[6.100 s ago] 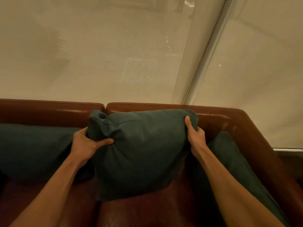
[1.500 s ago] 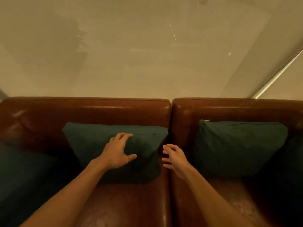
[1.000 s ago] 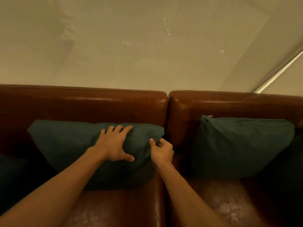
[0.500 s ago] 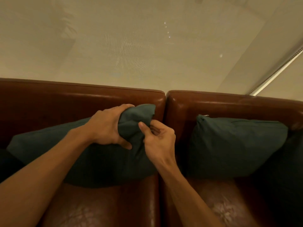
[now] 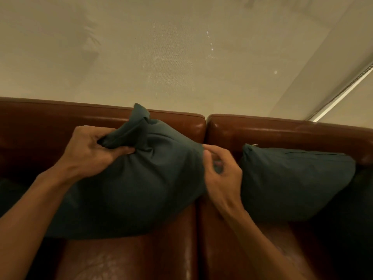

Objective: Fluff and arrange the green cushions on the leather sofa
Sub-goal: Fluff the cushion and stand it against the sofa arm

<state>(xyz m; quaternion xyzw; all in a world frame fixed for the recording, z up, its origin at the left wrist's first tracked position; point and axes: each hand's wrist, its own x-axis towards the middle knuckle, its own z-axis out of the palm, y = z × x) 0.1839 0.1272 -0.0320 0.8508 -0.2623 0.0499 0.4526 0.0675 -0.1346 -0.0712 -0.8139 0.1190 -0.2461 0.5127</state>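
Left hand clenches bunched corner, dark green fabric cushion, on brown leather sofa. Right hand blurred at edge: hold indeterminate.

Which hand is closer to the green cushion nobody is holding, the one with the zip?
Right. The right hand sits just left of the zipped cushion, pinching the held cushion. The left hand grips the held cushion's bunched corner, farther off.

Head view, close above sofa backrest, facing forward and down
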